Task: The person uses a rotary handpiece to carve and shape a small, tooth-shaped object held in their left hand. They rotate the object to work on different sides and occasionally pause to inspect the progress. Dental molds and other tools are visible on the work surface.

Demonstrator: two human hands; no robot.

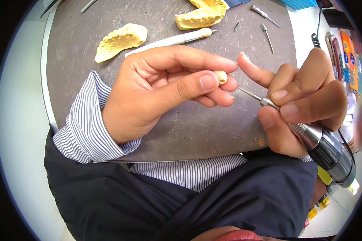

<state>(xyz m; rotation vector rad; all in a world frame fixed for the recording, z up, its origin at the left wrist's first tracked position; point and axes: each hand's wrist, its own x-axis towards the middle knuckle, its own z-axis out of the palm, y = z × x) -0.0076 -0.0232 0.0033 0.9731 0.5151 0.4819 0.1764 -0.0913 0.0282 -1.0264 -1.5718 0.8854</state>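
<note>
Between thumb and fingers, my left hand (161, 80) pinches a small cream dental crown (221, 77), its hollow opening turned toward the right. My right hand (301, 90) grips a dental handpiece (323, 146) with a black and silver body. The thin metal bur (248, 92) in its nose points at the crown, with its tip a short way off, near the left fingertips. My right index finger stretches out close to the left index fingertip; whether they touch is hard to tell.
Yellow dental casts (122, 39) lie on the scratched brown table (181, 136), one more (201, 15) farther back. A silver pen-like tool (173, 41) rests behind my left hand. Two loose burs (268, 38), (264, 15) lie at the far right, near a blue basket (299, 3).
</note>
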